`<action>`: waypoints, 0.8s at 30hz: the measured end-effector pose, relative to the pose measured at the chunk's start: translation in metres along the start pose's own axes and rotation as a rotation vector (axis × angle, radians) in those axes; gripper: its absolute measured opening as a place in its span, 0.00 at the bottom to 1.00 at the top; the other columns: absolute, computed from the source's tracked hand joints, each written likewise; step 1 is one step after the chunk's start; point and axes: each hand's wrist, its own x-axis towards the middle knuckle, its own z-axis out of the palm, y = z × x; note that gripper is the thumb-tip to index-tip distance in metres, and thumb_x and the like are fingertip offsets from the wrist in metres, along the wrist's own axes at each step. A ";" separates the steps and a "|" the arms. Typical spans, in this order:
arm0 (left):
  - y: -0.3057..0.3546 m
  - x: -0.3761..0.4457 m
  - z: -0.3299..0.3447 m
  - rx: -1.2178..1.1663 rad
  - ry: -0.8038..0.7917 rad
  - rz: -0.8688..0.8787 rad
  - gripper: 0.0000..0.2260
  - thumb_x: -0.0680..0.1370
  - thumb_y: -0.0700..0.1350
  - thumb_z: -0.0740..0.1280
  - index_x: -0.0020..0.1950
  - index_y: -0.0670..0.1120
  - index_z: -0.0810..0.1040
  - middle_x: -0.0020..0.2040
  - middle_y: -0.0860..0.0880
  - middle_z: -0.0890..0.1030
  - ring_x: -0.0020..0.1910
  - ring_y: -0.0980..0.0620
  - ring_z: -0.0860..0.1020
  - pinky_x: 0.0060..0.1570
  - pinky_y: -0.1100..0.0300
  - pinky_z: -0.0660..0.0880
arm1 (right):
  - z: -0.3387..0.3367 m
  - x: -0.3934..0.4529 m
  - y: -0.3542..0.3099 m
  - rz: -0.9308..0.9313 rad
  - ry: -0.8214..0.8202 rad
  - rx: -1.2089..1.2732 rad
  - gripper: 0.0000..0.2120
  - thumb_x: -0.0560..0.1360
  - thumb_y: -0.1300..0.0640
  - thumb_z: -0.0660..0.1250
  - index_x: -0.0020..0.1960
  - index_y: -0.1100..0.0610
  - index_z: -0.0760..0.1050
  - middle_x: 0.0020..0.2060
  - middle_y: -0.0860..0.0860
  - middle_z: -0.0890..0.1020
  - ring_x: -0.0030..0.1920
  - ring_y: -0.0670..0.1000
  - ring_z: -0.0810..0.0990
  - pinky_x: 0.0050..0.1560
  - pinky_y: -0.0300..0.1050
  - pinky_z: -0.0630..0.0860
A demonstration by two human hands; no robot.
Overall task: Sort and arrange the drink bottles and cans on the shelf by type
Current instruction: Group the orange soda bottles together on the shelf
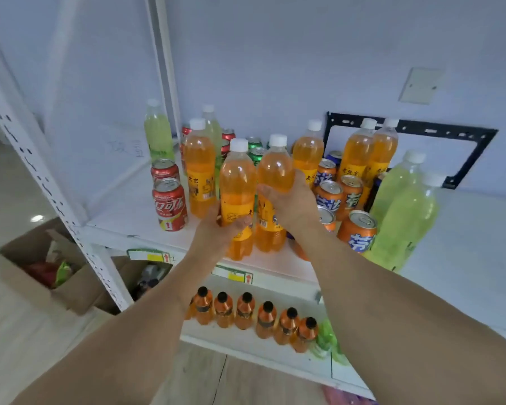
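Note:
My left hand (216, 232) grips an orange soda bottle (236, 185) with a white cap, low on its label. My right hand (295, 201) grips a second orange bottle (275, 171) right beside it. Both bottles stand near the front edge of the white shelf (123, 211). Another orange bottle (199, 168) stands to their left, and three more (308, 153) (358, 153) (381, 153) stand behind on the right. Red cola cans (170, 204) sit at the left. Orange Fanta cans (358, 230) cluster at the right. Green cans (257, 154) stand at the back.
Pale green bottles stand at the back left (157, 133) and front right (403, 223). A lower shelf holds a row of black-capped orange bottles (246, 311). Open cardboard boxes (41, 258) sit on the floor left of the perforated shelf post (41, 171). A black bracket (476, 135) hangs on the wall.

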 end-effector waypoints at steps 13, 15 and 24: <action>0.012 -0.128 0.055 -0.162 -0.217 -0.054 0.15 0.75 0.62 0.67 0.58 0.59 0.72 0.53 0.53 0.82 0.50 0.54 0.82 0.48 0.54 0.79 | -0.067 -0.113 0.033 0.097 0.385 0.282 0.44 0.67 0.32 0.71 0.77 0.49 0.61 0.69 0.48 0.74 0.68 0.50 0.72 0.68 0.50 0.70; 0.014 -0.147 0.075 -0.123 -0.306 -0.040 0.17 0.73 0.65 0.65 0.58 0.60 0.71 0.54 0.55 0.81 0.50 0.57 0.82 0.49 0.55 0.79 | -0.094 -0.126 0.049 0.126 0.453 0.266 0.43 0.67 0.32 0.71 0.76 0.48 0.63 0.65 0.47 0.77 0.64 0.49 0.75 0.65 0.49 0.73; 0.033 -0.187 0.207 -0.143 -0.555 -0.045 0.23 0.68 0.71 0.67 0.56 0.59 0.73 0.54 0.55 0.82 0.52 0.55 0.82 0.52 0.54 0.79 | -0.251 -0.155 0.132 0.212 0.633 0.162 0.39 0.70 0.36 0.72 0.74 0.49 0.63 0.61 0.48 0.79 0.58 0.51 0.78 0.57 0.47 0.75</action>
